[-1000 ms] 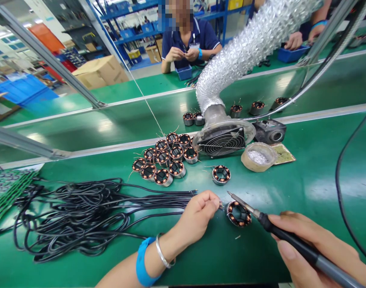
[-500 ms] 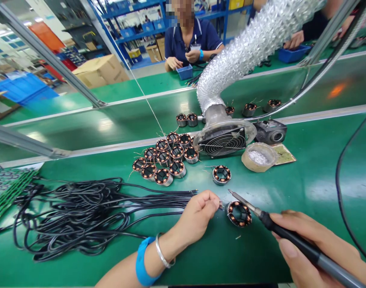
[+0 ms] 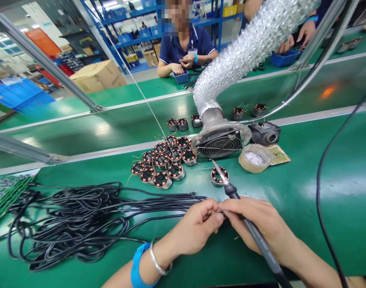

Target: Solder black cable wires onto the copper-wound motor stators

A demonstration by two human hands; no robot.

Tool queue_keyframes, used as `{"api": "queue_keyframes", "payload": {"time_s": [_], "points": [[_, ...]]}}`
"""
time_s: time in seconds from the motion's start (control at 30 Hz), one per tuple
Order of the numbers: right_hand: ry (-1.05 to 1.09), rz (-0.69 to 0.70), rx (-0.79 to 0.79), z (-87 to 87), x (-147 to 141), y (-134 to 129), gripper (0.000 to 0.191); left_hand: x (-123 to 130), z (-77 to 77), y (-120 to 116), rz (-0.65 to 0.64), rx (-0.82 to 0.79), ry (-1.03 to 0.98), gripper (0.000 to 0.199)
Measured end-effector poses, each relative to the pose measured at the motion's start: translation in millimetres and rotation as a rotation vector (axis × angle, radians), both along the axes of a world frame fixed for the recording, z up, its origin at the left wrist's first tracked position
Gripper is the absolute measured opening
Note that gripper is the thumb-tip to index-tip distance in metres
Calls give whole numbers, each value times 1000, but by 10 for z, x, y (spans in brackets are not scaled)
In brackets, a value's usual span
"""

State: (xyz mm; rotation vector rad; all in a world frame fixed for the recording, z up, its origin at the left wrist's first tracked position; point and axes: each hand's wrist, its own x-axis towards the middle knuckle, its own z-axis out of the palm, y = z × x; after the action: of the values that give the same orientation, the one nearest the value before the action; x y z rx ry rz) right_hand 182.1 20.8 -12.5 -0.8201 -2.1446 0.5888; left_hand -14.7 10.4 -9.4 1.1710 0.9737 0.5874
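Observation:
My right hand is closed around a soldering iron, its tip pointing up and left over a single copper-wound stator ring. The thumb and fingertips of my left hand are pinched together, touching the fingertips of my right hand; what lies between them is too small to make out. Black cables run from a tangled heap on the left to my left hand. Several more stator rings stand in a cluster beyond the cables. The ring that was beside my left hand is hidden behind my hands.
A fan hood on a silver duct stands at the back, beside a round solder pot and a black device. A loose cord hangs at the right. Across the partition, a person handles a blue bin.
My right hand has moved left with the soldering iron to meet my left hand. The iron now points more steeply upward. The person opposite has lowered a hand into the blue bin.

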Motion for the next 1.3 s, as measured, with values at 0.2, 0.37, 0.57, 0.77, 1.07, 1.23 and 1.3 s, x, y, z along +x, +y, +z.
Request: {"api": "queue_keyframes", "payload": {"time_s": [0.2, 0.37, 0.57, 0.77, 1.07, 1.23, 1.3], "points": [[23, -26, 3, -16, 35, -40, 26, 13, 17, 34, 55, -81, 34, 35], [59, -61, -2, -67, 10, -45, 31, 109, -18, 26, 183, -313, -93, 34], [51, -131, -149, -103, -18, -76, 28, 163, -33, -48, 252, -251, -86, 32], [102, -244, 25, -163, -49, -76, 26, 199, -99, -107, 300, -187, -54, 35], [175, -302, -83, -33, 286, -302, 45, 240, -79, -149, 309, -102, 30, 37], [249, -382, -125, 84, 460, -372, 21, 229, -95, -159, 313, -86, 49, 36], [285, -442, -151, 81, 458, -365, 14, 218, -111, -169, 313, -75, 53, 36]]}}
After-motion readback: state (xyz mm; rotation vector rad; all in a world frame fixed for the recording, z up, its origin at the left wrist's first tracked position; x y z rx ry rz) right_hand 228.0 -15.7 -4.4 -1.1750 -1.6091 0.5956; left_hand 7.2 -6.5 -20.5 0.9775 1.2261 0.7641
